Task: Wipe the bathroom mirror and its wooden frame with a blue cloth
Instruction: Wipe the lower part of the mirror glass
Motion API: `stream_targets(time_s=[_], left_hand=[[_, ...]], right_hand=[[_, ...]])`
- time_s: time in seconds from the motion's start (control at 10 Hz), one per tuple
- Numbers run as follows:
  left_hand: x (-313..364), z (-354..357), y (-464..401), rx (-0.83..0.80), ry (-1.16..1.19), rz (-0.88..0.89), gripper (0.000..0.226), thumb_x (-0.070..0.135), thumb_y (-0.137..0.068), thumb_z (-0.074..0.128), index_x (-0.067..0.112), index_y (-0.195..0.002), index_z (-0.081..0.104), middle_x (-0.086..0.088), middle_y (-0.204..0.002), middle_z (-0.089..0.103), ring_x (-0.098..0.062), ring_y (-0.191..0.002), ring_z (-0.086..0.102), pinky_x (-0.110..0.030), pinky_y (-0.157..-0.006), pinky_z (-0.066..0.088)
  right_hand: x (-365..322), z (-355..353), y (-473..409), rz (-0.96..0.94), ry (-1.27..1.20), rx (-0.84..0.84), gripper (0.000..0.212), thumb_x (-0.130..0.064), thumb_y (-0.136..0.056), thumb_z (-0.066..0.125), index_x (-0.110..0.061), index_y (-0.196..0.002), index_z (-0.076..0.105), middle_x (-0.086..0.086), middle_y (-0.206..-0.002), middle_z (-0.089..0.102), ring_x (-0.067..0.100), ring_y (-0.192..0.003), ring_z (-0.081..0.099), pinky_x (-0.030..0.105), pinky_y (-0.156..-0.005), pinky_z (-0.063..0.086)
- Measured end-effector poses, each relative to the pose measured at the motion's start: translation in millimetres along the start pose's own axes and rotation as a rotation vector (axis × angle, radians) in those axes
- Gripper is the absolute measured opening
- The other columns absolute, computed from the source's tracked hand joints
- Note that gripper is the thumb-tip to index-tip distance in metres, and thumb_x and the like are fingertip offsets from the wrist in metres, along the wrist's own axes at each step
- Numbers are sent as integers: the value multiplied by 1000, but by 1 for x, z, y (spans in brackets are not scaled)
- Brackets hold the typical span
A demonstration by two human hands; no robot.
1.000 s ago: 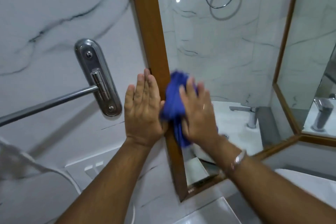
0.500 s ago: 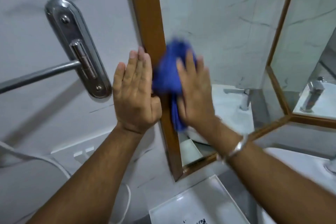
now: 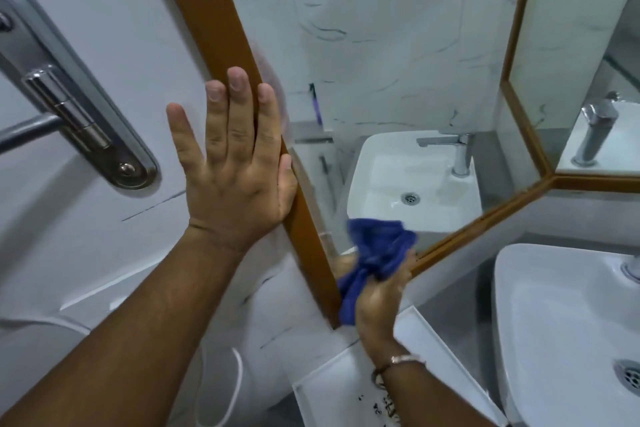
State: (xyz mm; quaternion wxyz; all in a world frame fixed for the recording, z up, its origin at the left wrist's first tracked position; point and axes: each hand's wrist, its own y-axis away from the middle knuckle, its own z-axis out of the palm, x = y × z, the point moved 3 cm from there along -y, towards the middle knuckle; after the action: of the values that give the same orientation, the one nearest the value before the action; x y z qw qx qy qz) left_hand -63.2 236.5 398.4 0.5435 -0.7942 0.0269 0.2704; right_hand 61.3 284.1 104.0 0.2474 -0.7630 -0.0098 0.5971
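The mirror hangs on the marble wall inside a brown wooden frame. My left hand lies flat and open against the frame's left side, fingers spread upward. Bunched in my right hand is the blue cloth, pressed at the mirror's lower left corner where the left and bottom frame strips meet. The cloth covers part of the glass and the bottom strip.
A chrome towel bar bracket juts from the wall at the left. A white basin sits at the lower right, and a white tray lies below the mirror. A second framed mirror meets this one at the right.
My right hand has slid the cloth down the frame's left side to the lower corner. The left hand stays flat on the frame. The view has tilted downward.
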Motion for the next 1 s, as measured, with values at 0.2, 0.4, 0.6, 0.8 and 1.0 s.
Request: stream_targets(time_s=[0.2,0.4,0.6,0.8,1.0], left_hand=[[8,-15,-33,19,-26,122,57,28,-99,44,11,-152,40,-27,-149,45,-45,-138,41,-53,-120,17],[17,-21,-83,-20,-76,295,63,38,-101,37,17,-159,23,-25,-157,33,-44,-144,35,-62,-112,15],[11,-23,-99,-133,3,555,71,54,-102,23,22,-161,0,-21,-166,7,-40,-153,9,-61,-113,-2],[13,-22,-96,-189,-6,623,77,63,-100,17,20,-160,-6,-20,-167,0,-40,-154,3,-60,-111,-9],[16,-20,-95,-198,25,626,82,67,-99,18,19,-160,-7,-22,-167,-1,-40,-154,2,-60,-110,-9]], right_hand=[[53,-58,-108,621,-334,512,41,-12,-97,35,-8,-138,40,12,-136,50,29,-123,51,11,-100,35],[39,8,-39,639,59,506,27,-40,-95,52,-22,-111,65,-3,-111,67,1,-94,65,16,-95,47],[12,25,-1,711,-271,387,54,-27,-105,23,9,-145,15,25,-155,18,21,-146,19,11,-114,1],[38,-52,-131,712,-199,469,55,-24,-101,27,-3,-149,13,17,-159,13,29,-145,18,29,-119,7],[54,-69,-158,732,-286,407,59,-34,-97,25,-14,-151,14,10,-159,17,27,-143,26,42,-120,18]])
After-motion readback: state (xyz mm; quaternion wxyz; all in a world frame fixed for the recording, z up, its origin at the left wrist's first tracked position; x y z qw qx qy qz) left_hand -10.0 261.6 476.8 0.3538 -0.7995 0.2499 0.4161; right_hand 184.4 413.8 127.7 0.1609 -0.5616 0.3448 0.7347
